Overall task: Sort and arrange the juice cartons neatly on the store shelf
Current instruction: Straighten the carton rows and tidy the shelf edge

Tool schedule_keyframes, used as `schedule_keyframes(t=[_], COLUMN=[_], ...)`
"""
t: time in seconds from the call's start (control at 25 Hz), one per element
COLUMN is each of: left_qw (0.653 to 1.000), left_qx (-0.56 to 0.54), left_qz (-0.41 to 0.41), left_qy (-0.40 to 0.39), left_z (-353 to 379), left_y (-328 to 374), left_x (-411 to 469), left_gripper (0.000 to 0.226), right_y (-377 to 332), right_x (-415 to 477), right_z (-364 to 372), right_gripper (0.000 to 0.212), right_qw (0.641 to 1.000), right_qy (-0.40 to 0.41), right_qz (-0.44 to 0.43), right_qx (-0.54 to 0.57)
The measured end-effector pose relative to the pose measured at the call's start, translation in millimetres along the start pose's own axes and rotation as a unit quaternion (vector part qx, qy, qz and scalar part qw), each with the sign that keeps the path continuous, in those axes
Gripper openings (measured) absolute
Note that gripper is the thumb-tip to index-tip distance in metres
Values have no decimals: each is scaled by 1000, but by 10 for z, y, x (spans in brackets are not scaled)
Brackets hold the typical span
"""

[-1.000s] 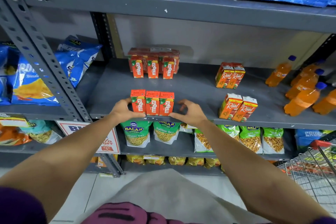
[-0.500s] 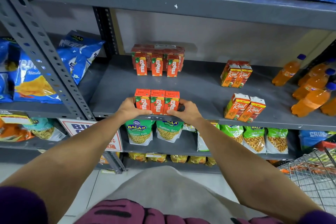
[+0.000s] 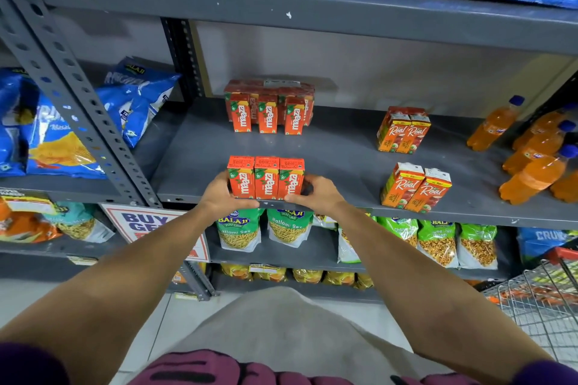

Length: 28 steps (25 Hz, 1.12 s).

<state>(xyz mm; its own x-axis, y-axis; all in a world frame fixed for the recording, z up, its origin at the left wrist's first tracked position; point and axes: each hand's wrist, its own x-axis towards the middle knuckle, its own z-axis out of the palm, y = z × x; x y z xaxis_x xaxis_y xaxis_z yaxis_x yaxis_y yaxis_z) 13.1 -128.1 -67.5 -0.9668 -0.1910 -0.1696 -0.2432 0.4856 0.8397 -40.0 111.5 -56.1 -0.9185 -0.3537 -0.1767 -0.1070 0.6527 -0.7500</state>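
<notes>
At the shelf [image 3: 344,159] edge, left hand [image 3: 219,197] and right hand [image 3: 319,197] clasp three Maaza cartons [image 3: 266,178], Real cartons [image 3: 416,187] nearby.

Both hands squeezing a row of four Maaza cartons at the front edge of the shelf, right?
Not four. The head view shows three Maaza cartons in that front row, pressed between the left hand and the right hand at the front edge of the shelf. The rest holds.

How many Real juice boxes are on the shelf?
4 in view: two Real cartons at the back side by side, two Real cartons at the front edge side by side. More may be hidden behind the back pair.
</notes>
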Motion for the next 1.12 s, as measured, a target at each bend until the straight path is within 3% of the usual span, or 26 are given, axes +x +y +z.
schedule_keyframes(t=[0.12,0.2,0.32,0.44,0.6,0.72,0.96,1.04,1.12], left_qw=[993,984,972,969,964,958,958,964,968], left_qx=[28,104,222,219,156,139,170,157,147], left_qz=[10,22,44,111,215,252,205,171,153], left_qy=[118,142,61,-23,-24,-17,-103,-131,-132], left_z=[39,102,321,744,1272,1564,2033,2160,2259], left_y=[-72,-181,-228,38,655,1005,1505,1580,1593], left_x=[-136,-252,-430,-472,-391,-273,1,27,1], left_gripper=[64,58,57,47,34,23,62,61,48], right_y=[101,225,415,419,536,1013,1664,1770,1797], right_x=[-105,-245,-451,-534,-678,-928,-1189,-1211,-1194], right_z=[-106,-199,-396,-591,-801,-1085,-1661,-1785,-1846], right_gripper=[41,33,17,11,13,27,56,53,51], right_qw=[999,997,995,993,994,996,965,955,964], right_qy=[15,40,96,110,76,87,217,232,198], right_qz=[11,22,18,3,-6,22,83,116,130], right_qx=[32,59,38,52,75,-13,-121,-141,-123])
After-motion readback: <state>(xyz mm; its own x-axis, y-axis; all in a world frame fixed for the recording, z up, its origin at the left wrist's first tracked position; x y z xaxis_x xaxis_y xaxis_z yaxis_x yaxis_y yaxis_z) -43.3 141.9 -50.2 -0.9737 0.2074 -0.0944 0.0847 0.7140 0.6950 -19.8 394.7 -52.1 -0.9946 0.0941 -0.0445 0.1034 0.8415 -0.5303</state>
